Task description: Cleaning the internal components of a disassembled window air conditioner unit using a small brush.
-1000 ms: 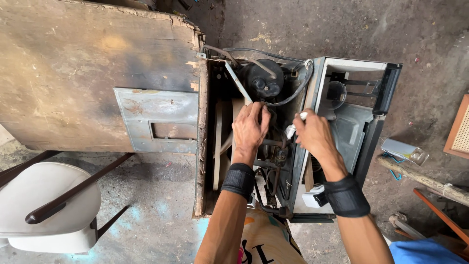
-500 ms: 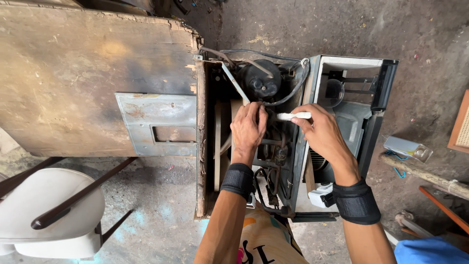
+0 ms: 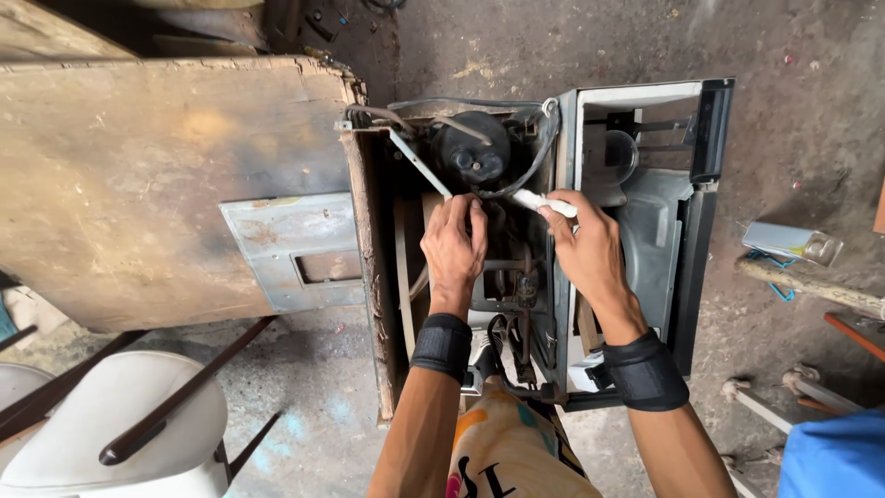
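An opened machine housing [image 3: 373, 277] lies on the ground with a black compressor [image 3: 470, 152], hoses and wires exposed inside. My left hand [image 3: 454, 247] reaches into the housing just below the compressor, fingers curled on parts there; what it grips is hidden. My right hand [image 3: 583, 247] holds a white handled tool [image 3: 544, 203] whose tip points left toward the compressor. Both wrists wear black bands. A grey plastic casing [image 3: 645, 231] forms the right part of the unit.
A worn wooden board [image 3: 166, 184] with a grey metal panel [image 3: 295, 254] lies to the left. A white chair [image 3: 111, 433] stands at the lower left. A metal can [image 3: 793, 244], a stick and blue fabric [image 3: 834, 456] lie on the dirt floor at right.
My right hand has shifted left and down with the white tool, bringing its tip closer to the compressor. My left hand stays in the housing, slightly lower.
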